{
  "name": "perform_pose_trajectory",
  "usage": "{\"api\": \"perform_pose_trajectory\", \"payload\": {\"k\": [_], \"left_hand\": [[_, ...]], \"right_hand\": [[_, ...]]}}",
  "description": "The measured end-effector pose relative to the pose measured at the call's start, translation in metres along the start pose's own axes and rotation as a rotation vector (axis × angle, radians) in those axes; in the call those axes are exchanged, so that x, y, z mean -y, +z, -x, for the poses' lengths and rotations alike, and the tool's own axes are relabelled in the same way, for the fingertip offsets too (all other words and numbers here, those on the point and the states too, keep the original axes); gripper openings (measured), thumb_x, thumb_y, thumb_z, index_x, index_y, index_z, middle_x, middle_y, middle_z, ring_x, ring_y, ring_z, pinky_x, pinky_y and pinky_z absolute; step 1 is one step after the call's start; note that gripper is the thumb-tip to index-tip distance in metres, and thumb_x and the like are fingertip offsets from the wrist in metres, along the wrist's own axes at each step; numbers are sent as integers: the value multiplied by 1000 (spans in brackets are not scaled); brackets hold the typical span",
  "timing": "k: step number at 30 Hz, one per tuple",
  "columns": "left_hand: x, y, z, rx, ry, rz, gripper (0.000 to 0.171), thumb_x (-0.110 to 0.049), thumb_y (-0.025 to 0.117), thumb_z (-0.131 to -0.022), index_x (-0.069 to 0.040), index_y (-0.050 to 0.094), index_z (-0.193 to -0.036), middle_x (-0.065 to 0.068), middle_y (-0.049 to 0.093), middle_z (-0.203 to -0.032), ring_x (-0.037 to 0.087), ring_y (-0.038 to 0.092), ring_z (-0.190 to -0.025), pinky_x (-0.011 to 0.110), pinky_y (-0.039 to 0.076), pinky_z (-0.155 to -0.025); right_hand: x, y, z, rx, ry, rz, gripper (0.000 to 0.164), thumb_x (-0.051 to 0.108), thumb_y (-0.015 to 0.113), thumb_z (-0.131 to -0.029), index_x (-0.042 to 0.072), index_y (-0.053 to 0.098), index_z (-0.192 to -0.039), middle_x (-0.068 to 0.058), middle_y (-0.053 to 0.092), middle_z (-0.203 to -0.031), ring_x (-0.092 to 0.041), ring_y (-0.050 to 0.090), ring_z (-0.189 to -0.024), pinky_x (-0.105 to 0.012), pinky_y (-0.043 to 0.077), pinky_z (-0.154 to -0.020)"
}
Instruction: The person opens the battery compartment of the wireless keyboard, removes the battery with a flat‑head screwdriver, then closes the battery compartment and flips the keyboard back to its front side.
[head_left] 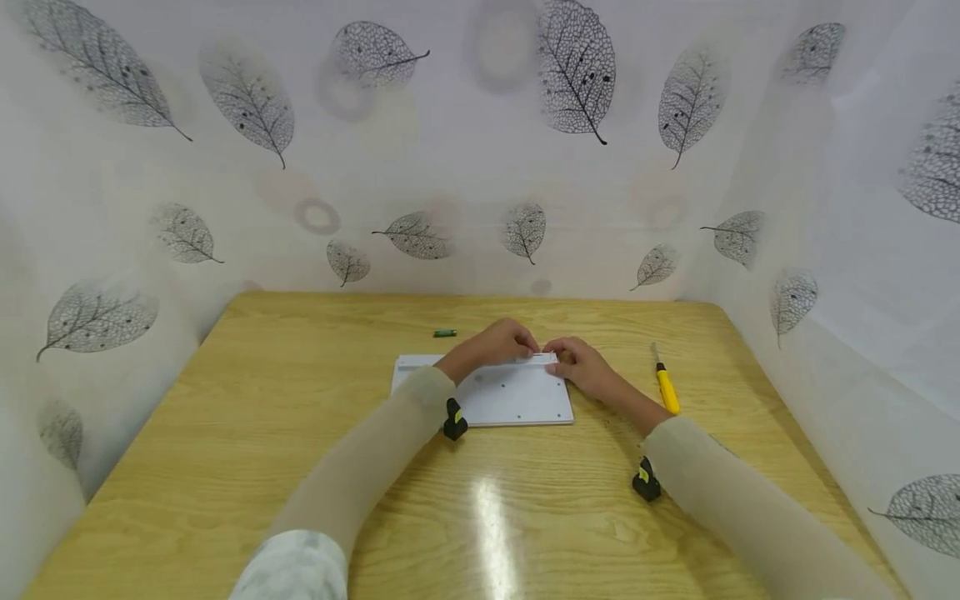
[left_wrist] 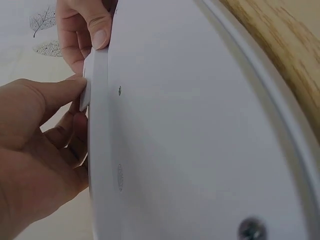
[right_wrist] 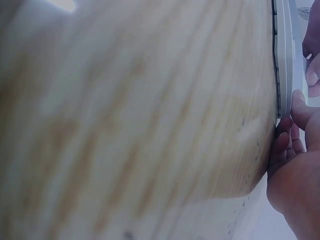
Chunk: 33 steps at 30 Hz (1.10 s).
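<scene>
A white keyboard lies face down on the table, its screw-dotted back upward; key edges show along its underside in the right wrist view. My left hand is at its far raised edge, toward the right end. There the left thumb and fingers pinch a small white cover, seen in the left wrist view standing along that edge. With the thumb on top and fingers curled beneath, my right hand grips the keyboard's far right corner. The two hands are close together, and the fingers hide part of the edge.
A small green battery lies on the table beyond the keyboard. To the right is a screwdriver with a yellow handle, its tip pointing away. A leaf-patterned curtain stands behind the wooden table and along its sides.
</scene>
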<state>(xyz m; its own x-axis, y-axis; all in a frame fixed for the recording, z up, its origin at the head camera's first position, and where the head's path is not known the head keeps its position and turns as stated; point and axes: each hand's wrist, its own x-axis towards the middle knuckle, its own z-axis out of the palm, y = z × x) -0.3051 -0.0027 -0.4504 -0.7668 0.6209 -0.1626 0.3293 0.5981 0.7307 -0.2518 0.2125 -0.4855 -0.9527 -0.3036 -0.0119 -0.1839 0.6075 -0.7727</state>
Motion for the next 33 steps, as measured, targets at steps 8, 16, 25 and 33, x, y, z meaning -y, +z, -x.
{"api": "perform_pose_trajectory", "payload": {"k": [8, 16, 25, 33], "left_hand": [[-1, 4, 1, -14, -38, 34, 13, -8, 63, -99, -10, 76, -100, 3, 74, -107, 14, 61, -95, 31, 51, -89], [4, 5, 3, -30, -7, 53, 15, -10, 64, -99, -10, 77, -105, 4, 74, -112, 17, 64, -105, 35, 51, -96], [9, 7, 12, -39, -3, 62, 24, -13, 67, -97, -13, 75, -120, 5, 70, -128, 24, 59, -126, 42, 46, -107], [11, 10, 13, -38, -1, 40, 25, -13, 65, -98, -11, 73, -122, 7, 68, -130, 22, 60, -121, 39, 48, -103]], "right_hand": [[-2, 0, 0, -5, -12, 6, 32, 18, 66, -99, 9, 62, -129, -16, 57, -124, -21, 48, -84, -35, 41, -78], [1, 0, 1, -1, -10, 8, 32, 17, 65, -99, 9, 62, -129, -16, 57, -124, -21, 48, -84, -35, 41, -78], [1, -1, 2, -16, -46, 25, 32, 13, 66, -98, 6, 62, -128, -18, 57, -125, -21, 50, -87, -35, 42, -80], [0, 1, 2, -13, -62, 34, 32, 15, 66, -98, 6, 62, -128, -18, 57, -125, -21, 51, -88, -35, 43, -81]]}}
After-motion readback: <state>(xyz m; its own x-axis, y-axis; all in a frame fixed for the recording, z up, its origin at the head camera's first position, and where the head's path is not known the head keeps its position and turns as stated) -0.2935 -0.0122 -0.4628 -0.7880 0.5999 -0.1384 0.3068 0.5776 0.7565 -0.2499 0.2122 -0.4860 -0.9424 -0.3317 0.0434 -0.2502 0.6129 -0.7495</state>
